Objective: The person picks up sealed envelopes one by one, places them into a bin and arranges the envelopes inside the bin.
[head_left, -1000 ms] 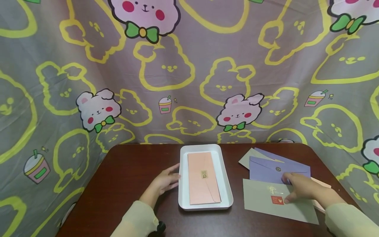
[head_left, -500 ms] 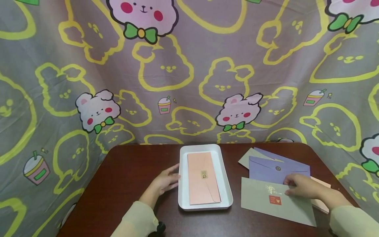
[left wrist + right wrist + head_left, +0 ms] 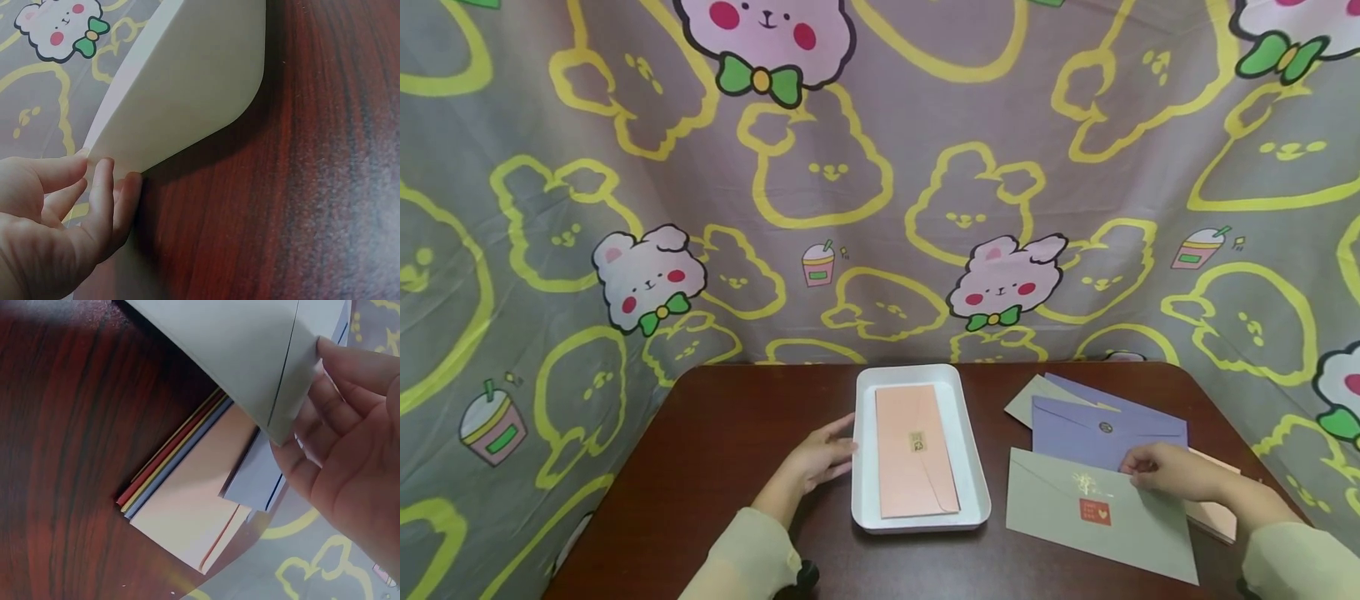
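Note:
My right hand point(image 3: 1168, 475) pinches the upper edge of a pale grey-green envelope point(image 3: 1052, 500) with a red square sticker and gold print. In the right wrist view, that envelope point(image 3: 231, 344) is raised at a slant over the pile, thumb on one face and fingers behind it. A purple envelope point(image 3: 1067, 429) with a round seal lies just beyond. My left hand point(image 3: 820, 458) touches the left side of a white tray point(image 3: 973, 467), fingertips at the wall and thumb at the rim in the left wrist view. In the tray lies a pink envelope point(image 3: 910, 475) with a gold label.
Under the held envelope the stack includes a pink envelope point(image 3: 187, 506) and several coloured edges. Another grey-green envelope point(image 3: 1026, 400) and a second purple one point(image 3: 1120, 396) stick out at the back. A patterned curtain point(image 3: 880, 250) hangs behind the brown table point(image 3: 722, 433).
The grey-green envelope has shifted slightly left, its near right corner moving toward me. My right fingers have drawn in to its upper edge. Left hand and tray stay put.

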{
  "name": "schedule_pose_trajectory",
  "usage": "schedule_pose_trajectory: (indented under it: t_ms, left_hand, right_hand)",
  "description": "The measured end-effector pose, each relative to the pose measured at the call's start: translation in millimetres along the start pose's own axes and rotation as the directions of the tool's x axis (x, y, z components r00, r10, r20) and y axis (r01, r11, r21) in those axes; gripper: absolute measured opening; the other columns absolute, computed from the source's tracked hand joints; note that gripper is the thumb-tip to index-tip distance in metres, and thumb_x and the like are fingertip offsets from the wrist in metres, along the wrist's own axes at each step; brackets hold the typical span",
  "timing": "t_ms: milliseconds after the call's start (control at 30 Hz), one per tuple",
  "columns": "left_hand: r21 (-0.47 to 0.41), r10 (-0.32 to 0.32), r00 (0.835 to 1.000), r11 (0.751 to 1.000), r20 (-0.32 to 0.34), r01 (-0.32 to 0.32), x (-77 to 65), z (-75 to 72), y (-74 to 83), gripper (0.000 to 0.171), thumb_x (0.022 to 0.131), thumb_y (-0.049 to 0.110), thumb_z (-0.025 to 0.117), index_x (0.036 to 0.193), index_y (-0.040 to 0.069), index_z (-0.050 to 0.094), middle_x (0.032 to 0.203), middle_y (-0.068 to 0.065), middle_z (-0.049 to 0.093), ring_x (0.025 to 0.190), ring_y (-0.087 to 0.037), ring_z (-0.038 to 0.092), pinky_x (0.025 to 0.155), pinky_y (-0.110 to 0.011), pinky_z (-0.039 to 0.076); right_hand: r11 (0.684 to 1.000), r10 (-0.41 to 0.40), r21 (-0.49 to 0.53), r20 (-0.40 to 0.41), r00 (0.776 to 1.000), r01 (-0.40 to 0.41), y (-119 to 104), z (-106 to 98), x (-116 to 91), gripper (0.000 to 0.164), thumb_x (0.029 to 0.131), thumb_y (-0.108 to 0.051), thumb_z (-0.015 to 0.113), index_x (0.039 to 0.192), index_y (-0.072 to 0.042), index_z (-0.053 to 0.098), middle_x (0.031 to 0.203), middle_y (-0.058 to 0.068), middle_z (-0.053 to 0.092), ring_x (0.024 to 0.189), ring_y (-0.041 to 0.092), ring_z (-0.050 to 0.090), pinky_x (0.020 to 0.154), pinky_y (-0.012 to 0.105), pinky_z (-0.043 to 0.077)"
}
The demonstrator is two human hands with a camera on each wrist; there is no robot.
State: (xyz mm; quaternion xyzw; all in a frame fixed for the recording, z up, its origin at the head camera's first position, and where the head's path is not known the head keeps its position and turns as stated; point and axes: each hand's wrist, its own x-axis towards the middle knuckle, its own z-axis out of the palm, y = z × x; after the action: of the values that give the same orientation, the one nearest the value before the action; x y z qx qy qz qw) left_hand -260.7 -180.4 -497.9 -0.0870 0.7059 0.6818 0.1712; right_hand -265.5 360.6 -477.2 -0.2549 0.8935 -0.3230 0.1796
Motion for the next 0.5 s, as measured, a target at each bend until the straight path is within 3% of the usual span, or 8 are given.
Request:
schedule_pose_trajectory:
  t_ms: [200, 500]
  left_hand:
    - [-0.009, -0.005, 1.000, 1.000, 0.009, 0.006, 0.3, 0.2, 1.7, 0.064, 0.100, -0.002, 0.061, 0.158, 0.006, 0.037, 0.133, -0.026, 0.060, 0.106, -0.024, 0.066, 0.096, -0.043, 0.056]
    - [0.006, -0.010, 1.000, 1.000, -0.007, 0.010, 0.8, 0.2, 0.9, 0.063, 0.100, 0.000, 0.063, 0.158, 0.007, 0.039, 0.133, -0.025, 0.061, 0.108, -0.027, 0.066, 0.096, -0.045, 0.056]
  right_hand:
    - [0.989, 0.042, 0.137, 0.042, 0.998, -0.048, 0.5, -5.5, -5.0, 0.009, 0.099, 0.000, 0.057, 0.098, 0.002, 0.066, 0.090, 0.004, 0.066, 0.076, 0.005, 0.055, 0.061, 0.026, 0.048]
    - [0.971, 0.043, 0.236, 0.029, 0.999, -0.049, 7.5, -8.8, -9.7, 0.014, 0.103, -0.001, 0.051, 0.107, 0.010, 0.060, 0.093, 0.003, 0.065, 0.081, 0.003, 0.055, 0.065, 0.024, 0.048]
